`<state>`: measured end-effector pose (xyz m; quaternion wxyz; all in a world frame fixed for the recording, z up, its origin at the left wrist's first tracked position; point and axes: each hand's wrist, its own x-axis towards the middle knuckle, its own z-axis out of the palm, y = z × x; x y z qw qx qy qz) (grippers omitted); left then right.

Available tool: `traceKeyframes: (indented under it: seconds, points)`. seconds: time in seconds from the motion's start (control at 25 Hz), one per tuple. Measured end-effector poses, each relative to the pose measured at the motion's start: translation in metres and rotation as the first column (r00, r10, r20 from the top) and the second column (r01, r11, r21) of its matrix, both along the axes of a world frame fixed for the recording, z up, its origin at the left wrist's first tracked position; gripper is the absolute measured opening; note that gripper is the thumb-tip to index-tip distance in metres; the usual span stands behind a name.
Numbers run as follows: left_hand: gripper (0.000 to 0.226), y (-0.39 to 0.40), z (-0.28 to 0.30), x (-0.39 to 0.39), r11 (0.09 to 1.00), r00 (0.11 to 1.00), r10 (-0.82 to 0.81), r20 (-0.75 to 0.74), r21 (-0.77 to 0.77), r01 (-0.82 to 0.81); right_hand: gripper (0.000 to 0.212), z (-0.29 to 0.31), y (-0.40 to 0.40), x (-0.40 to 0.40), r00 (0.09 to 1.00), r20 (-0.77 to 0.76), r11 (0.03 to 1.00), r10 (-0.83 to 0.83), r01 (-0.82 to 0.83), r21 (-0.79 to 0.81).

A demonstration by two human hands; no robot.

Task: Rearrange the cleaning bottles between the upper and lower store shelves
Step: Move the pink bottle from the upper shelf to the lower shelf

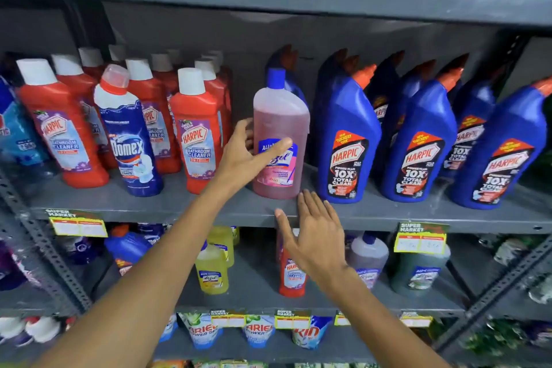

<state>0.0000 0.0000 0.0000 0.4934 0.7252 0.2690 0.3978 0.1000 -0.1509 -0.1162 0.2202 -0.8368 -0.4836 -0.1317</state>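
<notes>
While one pink bottle (280,140) stands upright on the upper shelf (149,206), left hand (248,155) loosely cupped against its label, right hand (313,233) spread and empty, two yellow bottles (212,269) on the lower shelf (254,302).

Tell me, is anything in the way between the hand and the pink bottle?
Nothing visible is. The left hand is already at the pink bottle on the upper shelf, thumb across its label, fingers behind its left side. The right hand hovers open just below, holding nothing.
</notes>
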Motion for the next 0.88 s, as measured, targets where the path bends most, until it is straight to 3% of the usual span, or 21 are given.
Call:
traceKeyframes:
  seconds: [0.12,0.24,0.44,0.56,0.64,0.88]
  points:
    - [0.066,0.007,0.006,0.015,0.995,0.998,-0.020,0.058,-0.092,0.026,0.080,-0.010,0.003,0.002,0.998,0.046,0.999,-0.034,0.032,0.043]
    - [0.070,0.006,0.013,0.019,0.994,0.996,-0.011,0.090,-0.105,0.021,0.081,-0.012,0.007,0.003,0.998,0.054,0.998,-0.023,0.019,0.058]
    - [0.088,-0.032,0.032,-0.018,0.984,0.970,0.087,0.228,0.131,-0.119,0.070,-0.016,0.002,0.015,0.991,0.122,0.994,0.054,-0.065,0.084]
    - [0.089,-0.061,0.035,-0.061,0.981,0.948,0.141,0.284,0.092,-0.173,0.065,-0.016,0.000,0.027,0.978,0.158,0.987,0.138,-0.149,0.066]
    - [0.080,-0.083,0.021,-0.097,0.983,0.963,0.168,0.211,0.041,-0.180,0.067,-0.013,0.002,0.036,0.967,0.162,0.979,0.195,-0.202,0.027]
    - [0.094,-0.103,-0.098,-0.146,0.987,0.981,0.005,-0.194,-0.156,-0.036,0.069,-0.009,0.005,0.042,0.956,0.148,0.967,0.254,-0.250,-0.047]
